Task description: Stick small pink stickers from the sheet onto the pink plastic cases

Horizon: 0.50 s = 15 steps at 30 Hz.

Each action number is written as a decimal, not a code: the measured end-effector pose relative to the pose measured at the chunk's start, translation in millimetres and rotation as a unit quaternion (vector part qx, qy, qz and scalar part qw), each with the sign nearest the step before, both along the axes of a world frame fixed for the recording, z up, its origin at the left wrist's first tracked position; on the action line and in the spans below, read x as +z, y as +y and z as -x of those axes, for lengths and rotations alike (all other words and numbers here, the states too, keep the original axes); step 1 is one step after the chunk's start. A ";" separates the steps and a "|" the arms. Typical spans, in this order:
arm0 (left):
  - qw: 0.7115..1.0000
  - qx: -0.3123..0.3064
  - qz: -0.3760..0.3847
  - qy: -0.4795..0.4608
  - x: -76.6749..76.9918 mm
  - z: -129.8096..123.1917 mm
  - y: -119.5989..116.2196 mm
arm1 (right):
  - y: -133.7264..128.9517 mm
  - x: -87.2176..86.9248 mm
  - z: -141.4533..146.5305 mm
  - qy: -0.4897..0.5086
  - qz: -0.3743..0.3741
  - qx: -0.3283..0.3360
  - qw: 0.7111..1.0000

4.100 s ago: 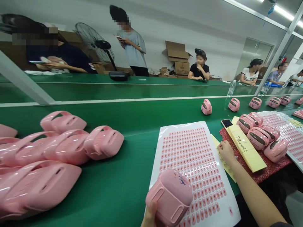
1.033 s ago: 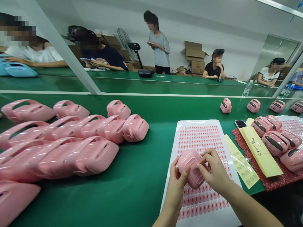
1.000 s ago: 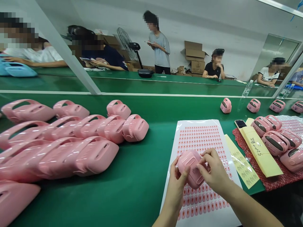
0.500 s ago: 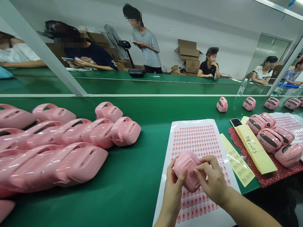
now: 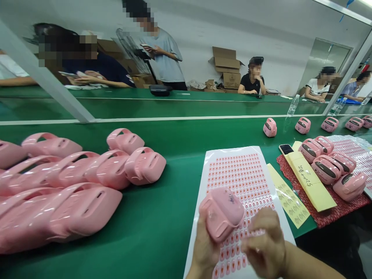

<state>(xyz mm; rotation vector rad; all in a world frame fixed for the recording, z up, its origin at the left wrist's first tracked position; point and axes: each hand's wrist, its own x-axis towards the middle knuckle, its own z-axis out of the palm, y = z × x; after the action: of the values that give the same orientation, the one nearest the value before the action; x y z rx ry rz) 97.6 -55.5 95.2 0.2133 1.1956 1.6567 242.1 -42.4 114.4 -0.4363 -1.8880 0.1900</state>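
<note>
My left hand [image 5: 204,240] is closed around a pink rounded plastic device [image 5: 223,213], raised above a white sheet of stickers [image 5: 236,155]. A dark printed mark shows on its upper face, and its near side is turned toward me. To the right of the device and apart from it is my right hand [image 5: 266,242], over the sticker sheet's lower right part. Its fingers are bent and smeared by motion, so I cannot make out whether anything is between them. The sheet carries rows of small pink oval stickers with red marks.
Rows of pink devices with handles [image 5: 84,211] fill the left side. At right, several more [image 5: 327,169] sit on red bubble wrap [image 5: 327,219] beside yellow paper [image 5: 312,180], a phone [image 5: 286,149] and a yellow label sheet [image 5: 290,197]. Co-workers are across the green table [image 5: 151,228].
My right hand has come away from the device and moved down and right. The device has turned in my left hand, showing its printed face. The whole view has shifted slightly.
</note>
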 end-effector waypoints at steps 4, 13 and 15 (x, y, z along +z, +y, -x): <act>0.991 -0.019 0.028 -0.133 -18.5 27.5 -4.6 | 40.7 -20.6 -48.1 -0.012 0.227 -0.133 0.965; 0.994 -0.033 0.015 -0.101 -44.6 52.5 -3.9 | 58.5 -96.6 -96.1 -0.325 0.352 -0.278 0.833; 0.994 -0.011 0.043 -0.103 -38.7 51.1 -2.3 | 61.2 -94.6 -87.1 -0.341 0.367 -0.301 0.812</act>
<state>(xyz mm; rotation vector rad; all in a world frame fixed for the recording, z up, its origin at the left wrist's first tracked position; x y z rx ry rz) 46.4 -57.9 56.5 0.0000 1.1004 1.5633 329.2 18.8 19.9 -1.8081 -2.1875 0.3685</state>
